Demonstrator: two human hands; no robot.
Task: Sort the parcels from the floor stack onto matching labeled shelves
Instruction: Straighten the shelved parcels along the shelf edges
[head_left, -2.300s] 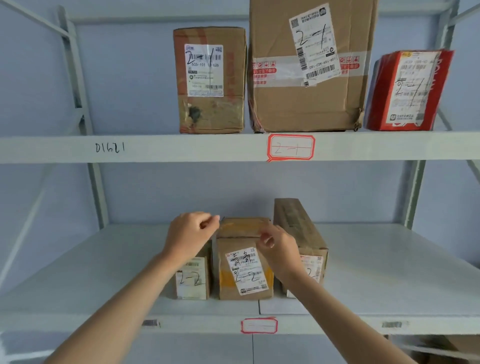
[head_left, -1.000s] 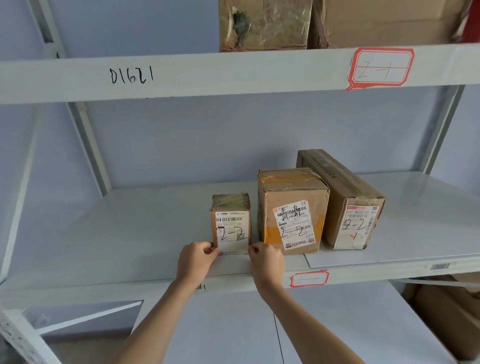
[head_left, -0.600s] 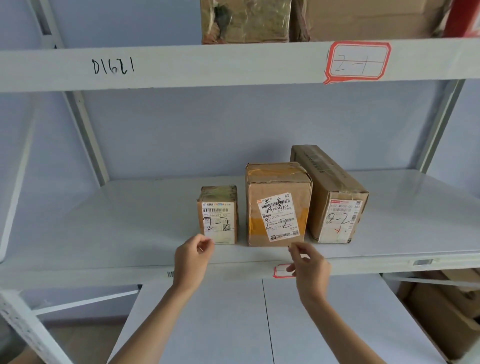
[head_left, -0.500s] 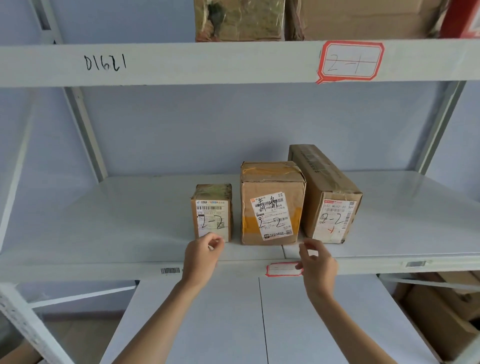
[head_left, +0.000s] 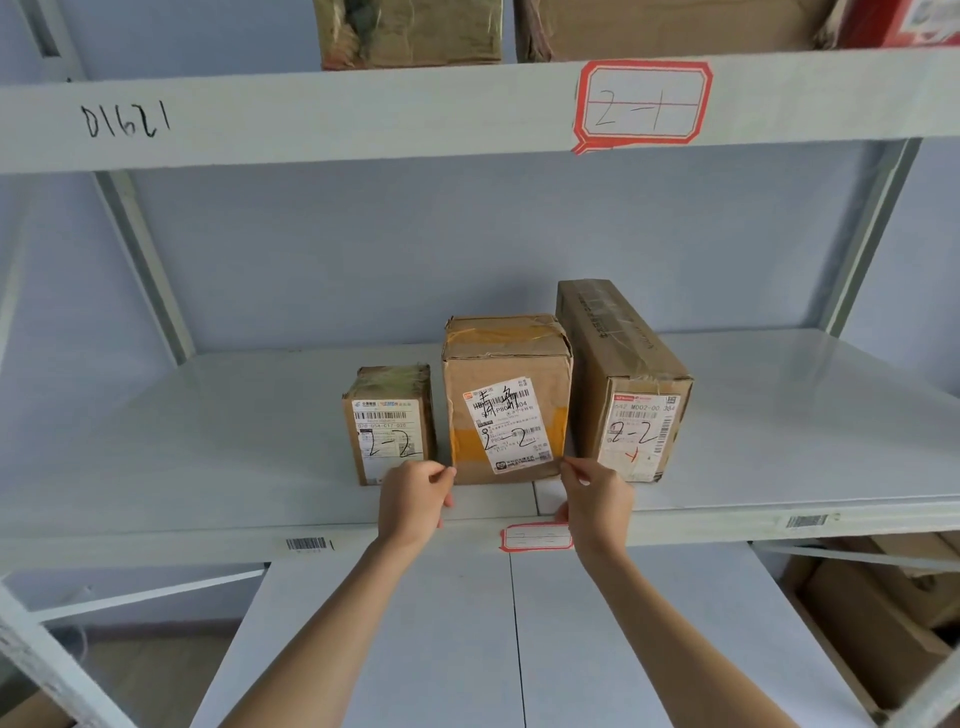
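Middle shelf (head_left: 208, 457): a pale board carrying three brown parcels in a row near its front edge, all upright with labels facing out.
Small box (head_left: 389, 423): stood at the left of the row, its label marked "2-2"; a narrow gap separated it from the next box.
Middle box (head_left: 506, 397): stood in the centre of the row, taped in yellow, its white label tilted and marked "2-2".
Long box (head_left: 623, 374): stood at the right, just beside the middle box, running back into the shelf; its end label read "2-2".
Left hand (head_left: 413, 501): was at the lower left corner of the middle box, fingers curled and thumb pinched to them at the box's edge; it seemed to touch the corner, though a firm grip could not be told.
Right hand (head_left: 595, 501): was at the lower right corner of the same box, fingertips pinched together against that edge in the same way.
Shelf tag (head_left: 535, 537): a red-bordered sticker on the middle shelf's front rail, partly behind the right hand, its writing too faint to read.
Top rail (head_left: 363, 111): bore handwritten "D1621" and a red-bordered tag (head_left: 643, 104) marked "2-1".
Top shelf parcels (head_left: 410, 34): only their lower parts showed above the rail.
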